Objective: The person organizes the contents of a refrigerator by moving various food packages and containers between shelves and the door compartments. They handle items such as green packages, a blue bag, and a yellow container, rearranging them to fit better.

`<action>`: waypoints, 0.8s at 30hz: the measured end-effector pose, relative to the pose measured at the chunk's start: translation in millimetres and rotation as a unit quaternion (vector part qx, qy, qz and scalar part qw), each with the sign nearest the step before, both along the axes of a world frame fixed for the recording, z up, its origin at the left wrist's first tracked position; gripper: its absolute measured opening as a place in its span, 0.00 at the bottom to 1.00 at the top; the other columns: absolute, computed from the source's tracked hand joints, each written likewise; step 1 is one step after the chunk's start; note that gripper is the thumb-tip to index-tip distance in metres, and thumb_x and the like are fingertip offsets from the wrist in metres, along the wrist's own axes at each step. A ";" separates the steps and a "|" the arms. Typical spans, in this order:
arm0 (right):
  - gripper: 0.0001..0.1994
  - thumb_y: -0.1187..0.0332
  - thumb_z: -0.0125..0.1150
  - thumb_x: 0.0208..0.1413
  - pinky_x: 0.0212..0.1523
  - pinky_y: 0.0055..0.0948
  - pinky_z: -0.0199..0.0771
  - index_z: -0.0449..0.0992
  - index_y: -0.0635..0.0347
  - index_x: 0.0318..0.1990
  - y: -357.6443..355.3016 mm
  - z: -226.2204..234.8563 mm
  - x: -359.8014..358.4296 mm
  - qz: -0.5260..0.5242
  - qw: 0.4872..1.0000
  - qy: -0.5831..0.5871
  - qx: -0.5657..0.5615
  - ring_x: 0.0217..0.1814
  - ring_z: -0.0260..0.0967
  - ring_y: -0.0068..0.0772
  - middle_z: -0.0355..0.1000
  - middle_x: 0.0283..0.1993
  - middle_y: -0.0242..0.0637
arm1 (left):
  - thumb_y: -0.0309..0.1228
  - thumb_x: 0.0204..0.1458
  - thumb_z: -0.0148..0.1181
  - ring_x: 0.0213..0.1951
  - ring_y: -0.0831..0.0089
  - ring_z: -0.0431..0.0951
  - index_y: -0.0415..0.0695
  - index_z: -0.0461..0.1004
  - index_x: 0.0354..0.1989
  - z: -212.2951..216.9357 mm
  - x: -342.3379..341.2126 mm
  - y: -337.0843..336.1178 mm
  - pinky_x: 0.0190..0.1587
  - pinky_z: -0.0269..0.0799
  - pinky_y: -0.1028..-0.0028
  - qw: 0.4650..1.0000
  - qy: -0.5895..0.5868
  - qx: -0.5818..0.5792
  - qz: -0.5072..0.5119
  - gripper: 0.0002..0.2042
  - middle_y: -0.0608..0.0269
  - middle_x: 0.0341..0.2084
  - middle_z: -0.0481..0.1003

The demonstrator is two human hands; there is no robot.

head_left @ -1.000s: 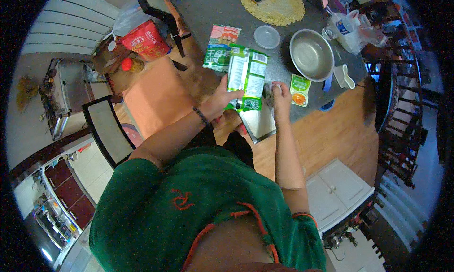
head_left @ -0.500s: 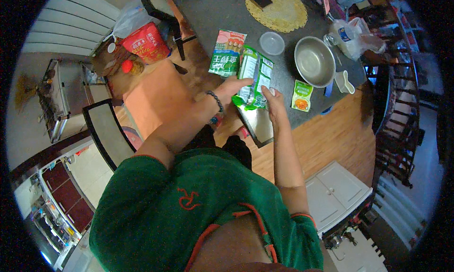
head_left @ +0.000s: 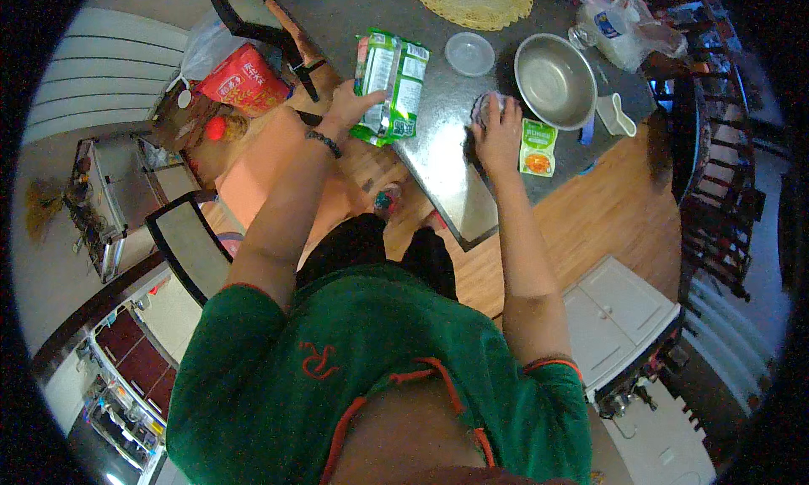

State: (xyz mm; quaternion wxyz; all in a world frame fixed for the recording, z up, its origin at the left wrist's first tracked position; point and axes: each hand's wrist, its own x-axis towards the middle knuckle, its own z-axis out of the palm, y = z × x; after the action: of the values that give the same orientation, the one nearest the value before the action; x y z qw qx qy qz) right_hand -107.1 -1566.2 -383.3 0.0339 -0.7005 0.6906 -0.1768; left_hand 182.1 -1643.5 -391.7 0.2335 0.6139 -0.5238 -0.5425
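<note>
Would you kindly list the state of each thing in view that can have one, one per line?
Green packet: lifted off the table, gripped by the left hand.
Right hand: pressed flat on the grey table, over a small item I cannot identify.
Metal bowl: upright, empty.
Clear round lid: lying flat.
Small green sachet: lying flat, looks unopened.

On my grey counter (head_left: 438, 160) sit a steel bowl (head_left: 554, 80), a clear round lid (head_left: 469, 53), a woven yellow mat (head_left: 476, 0), a white scoop (head_left: 615, 116) and a tied plastic bag (head_left: 619, 34). Left of me, a red packet (head_left: 243, 76) lies by a black chair (head_left: 190, 245). A white cabinet (head_left: 619, 316) stands on the wood floor (head_left: 590, 224).
</note>
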 end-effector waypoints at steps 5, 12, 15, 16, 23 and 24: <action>0.27 0.73 0.55 0.48 0.59 0.50 0.55 0.60 0.62 0.58 -17.9 -60.5 -20.2 -0.015 0.999 0.004 -0.030 0.60 0.54 0.62 0.54 0.62 0.59 | 0.46 0.37 0.68 0.46 0.66 0.73 0.28 0.59 0.55 -43.2 12.7 0.3 0.44 0.71 0.72 0.993 -0.014 0.081 0.081 0.42 0.48 0.48 0.68; 0.23 0.71 0.49 0.53 0.66 0.49 0.46 0.63 0.59 0.58 28.8 -37.6 47.2 0.077 0.996 -0.038 0.039 0.67 0.46 0.64 0.51 0.64 0.57 | 0.45 0.43 0.63 0.34 0.69 0.78 0.32 0.70 0.46 -29.6 10.4 3.3 0.37 0.74 0.73 0.950 0.202 0.231 0.066 0.28 0.55 0.36 0.77; 0.21 0.77 0.52 0.48 0.65 0.53 0.46 0.64 0.67 0.52 95.3 -40.8 19.6 0.064 0.988 -0.090 0.109 0.65 0.45 0.69 0.52 0.61 0.62 | 0.41 0.50 0.58 0.37 0.70 0.78 0.36 0.70 0.48 13.1 14.0 13.1 0.42 0.73 0.74 0.915 0.320 0.241 0.042 0.23 0.57 0.40 0.76; 0.20 0.77 0.53 0.46 0.65 0.54 0.46 0.64 0.68 0.50 109.4 -40.8 19.9 0.050 0.992 -0.080 0.089 0.65 0.45 0.69 0.52 0.61 0.63 | 0.40 0.51 0.57 0.37 0.71 0.78 0.37 0.70 0.49 16.1 15.1 12.4 0.42 0.73 0.73 0.915 0.315 0.247 0.049 0.22 0.58 0.40 0.76; 0.16 0.76 0.53 0.45 0.66 0.54 0.42 0.64 0.70 0.44 53.2 -38.9 77.0 0.208 0.972 -0.086 0.071 0.66 0.42 0.68 0.45 0.66 0.60 | 0.40 0.52 0.55 0.37 0.71 0.78 0.39 0.69 0.49 5.7 12.3 9.7 0.40 0.75 0.71 0.889 0.358 0.275 0.078 0.20 0.59 0.40 0.76; 0.15 0.74 0.51 0.49 0.66 0.53 0.43 0.65 0.70 0.45 34.1 -49.8 76.6 0.206 0.975 -0.060 0.052 0.67 0.42 0.67 0.45 0.66 0.60 | 0.40 0.52 0.55 0.36 0.71 0.78 0.39 0.69 0.49 10.0 15.2 8.5 0.40 0.75 0.71 0.894 0.349 0.269 0.082 0.21 0.59 0.40 0.76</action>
State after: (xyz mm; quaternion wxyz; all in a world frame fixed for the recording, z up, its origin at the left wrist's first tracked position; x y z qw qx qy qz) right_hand -30.5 -1532.2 -433.1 0.1474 -0.8132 0.5363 -0.1715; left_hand 197.2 -1634.9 -381.7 0.2708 0.4655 -0.1900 -0.8209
